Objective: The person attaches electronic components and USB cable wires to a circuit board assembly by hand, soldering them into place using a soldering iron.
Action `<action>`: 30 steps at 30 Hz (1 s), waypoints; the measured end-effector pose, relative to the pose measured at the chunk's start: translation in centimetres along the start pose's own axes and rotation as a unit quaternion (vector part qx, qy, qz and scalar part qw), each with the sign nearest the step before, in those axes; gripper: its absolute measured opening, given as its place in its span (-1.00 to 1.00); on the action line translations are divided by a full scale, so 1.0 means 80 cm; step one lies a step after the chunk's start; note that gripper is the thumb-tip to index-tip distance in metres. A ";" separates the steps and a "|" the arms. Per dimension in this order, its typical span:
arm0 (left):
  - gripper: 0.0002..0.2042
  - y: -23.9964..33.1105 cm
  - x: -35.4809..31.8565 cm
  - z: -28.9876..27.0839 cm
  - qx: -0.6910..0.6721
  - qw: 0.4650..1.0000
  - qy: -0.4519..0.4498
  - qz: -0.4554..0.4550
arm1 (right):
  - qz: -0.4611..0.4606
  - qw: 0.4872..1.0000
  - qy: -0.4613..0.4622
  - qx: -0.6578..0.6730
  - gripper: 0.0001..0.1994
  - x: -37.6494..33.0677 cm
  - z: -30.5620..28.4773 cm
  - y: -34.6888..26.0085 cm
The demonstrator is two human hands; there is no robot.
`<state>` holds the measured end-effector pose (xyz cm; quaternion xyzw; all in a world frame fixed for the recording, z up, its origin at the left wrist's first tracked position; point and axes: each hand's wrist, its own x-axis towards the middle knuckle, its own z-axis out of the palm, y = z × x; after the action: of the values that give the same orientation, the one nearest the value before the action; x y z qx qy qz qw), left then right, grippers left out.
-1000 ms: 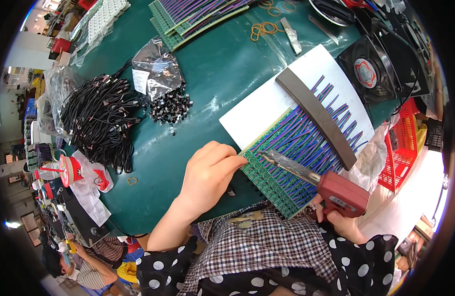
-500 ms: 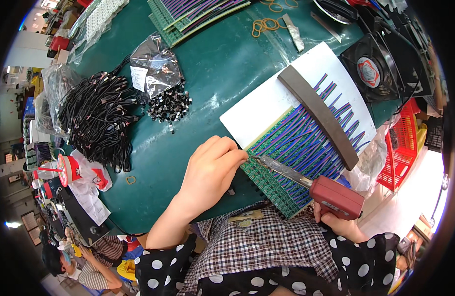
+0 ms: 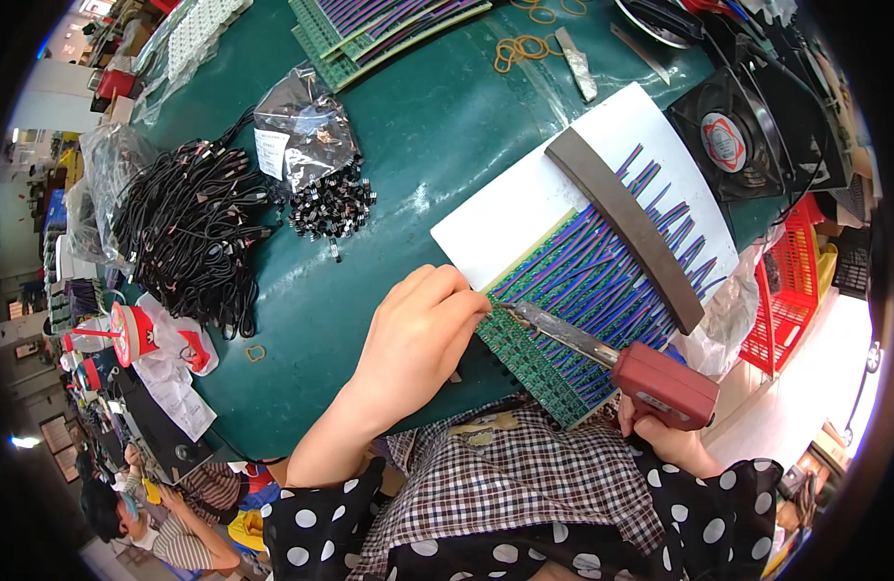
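A green circuit-board panel [image 3: 526, 360] lies in front of me, with rows of blue and purple wires [image 3: 575, 281] running across it. My right hand [image 3: 672, 446] grips a dark red soldering gun [image 3: 666, 385] from below, and its metal tip reaches left to the panel's upper left corner. At that same corner my left hand [image 3: 418, 334] is closed in a pinch, fingertips close to the tip; what they hold is too small to make out. Across the wires rests a curved dark brown bar [image 3: 626, 232]. Under the panel is a white sheet [image 3: 500, 225].
Left on the green table sit a heap of black cables [image 3: 190, 232], a clear bag [image 3: 307, 126] and a pile of small black connectors [image 3: 333, 205]. More wired boards [image 3: 369, 44] lie at the far edge. A fan [image 3: 728, 136] stands right, above a red crate [image 3: 791, 286].
My left fingertips have shifted very slightly right along the panel's corner. The soldering gun has moved a touch to the right too. Everything else on the table looks unchanged.
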<state>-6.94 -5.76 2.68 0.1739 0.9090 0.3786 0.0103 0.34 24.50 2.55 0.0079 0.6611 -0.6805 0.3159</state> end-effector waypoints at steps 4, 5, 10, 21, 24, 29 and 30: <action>-0.90 0.003 0.003 -0.001 0.000 1.000 -0.004 -0.007 | 0.012 0.999 -0.009 0.038 -0.43 -0.001 0.004 -0.006; -0.91 0.003 0.003 -0.002 -0.001 1.000 -0.013 -0.008 | 0.020 0.999 -0.002 0.042 -0.44 -0.002 0.004 -0.006; -0.93 0.005 0.003 -0.002 0.002 0.999 -0.023 -0.022 | 0.029 0.999 -0.014 0.033 -0.45 0.001 0.003 -0.007; -0.91 0.007 0.005 -0.001 0.005 0.999 -0.009 -0.037 | 0.012 1.000 -0.022 -0.011 -0.41 0.006 0.003 -0.007; -0.93 0.007 0.005 -0.002 0.011 0.999 -0.031 -0.033 | 0.009 0.999 0.031 0.013 -0.32 0.002 0.005 -0.001; -0.92 0.008 0.005 -0.002 0.012 0.999 -0.028 -0.036 | 0.033 0.989 0.055 0.131 -0.29 0.001 0.005 -0.009; -0.92 0.009 0.006 -0.002 0.014 0.999 -0.020 -0.037 | 0.032 0.989 0.055 0.131 -0.29 0.001 0.004 -0.008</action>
<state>-7.18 -5.26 3.31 0.1483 0.9197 0.3613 0.0400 0.14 24.14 3.12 0.1082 0.5820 -0.7494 0.2966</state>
